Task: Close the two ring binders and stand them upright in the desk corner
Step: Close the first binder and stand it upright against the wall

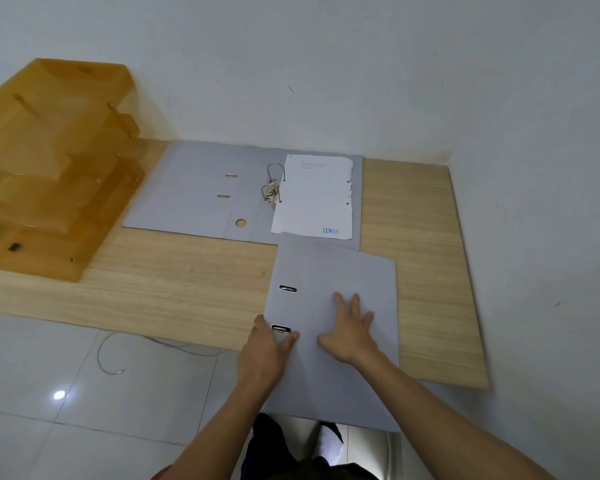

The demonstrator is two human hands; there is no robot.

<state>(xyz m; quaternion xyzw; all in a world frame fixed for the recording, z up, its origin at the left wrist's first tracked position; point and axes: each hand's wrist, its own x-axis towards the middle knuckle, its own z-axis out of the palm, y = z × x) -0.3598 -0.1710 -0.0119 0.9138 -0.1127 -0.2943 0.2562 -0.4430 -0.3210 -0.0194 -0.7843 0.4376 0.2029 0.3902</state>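
Observation:
A grey ring binder (340, 271) lies closed on the wooden desk (174, 282), its near end overhanging the front edge. My left hand (264, 351) grips its spine edge by the lower metal slot, thumb on the cover. My right hand (352, 327) presses flat on the cover with fingers spread. Behind it a second grey binder (201, 188) lies open flat against the wall, its ring mechanism (272, 188) standing up and a white sheet (314, 199) marked "LUNAS" resting on its right half.
An amber stacked letter tray (49, 168) occupies the desk's left end. The desk's right end meets white walls at the far right corner (444, 164). Below the front edge are white floor tiles with a thin cable (108, 355). My legs show under the binder.

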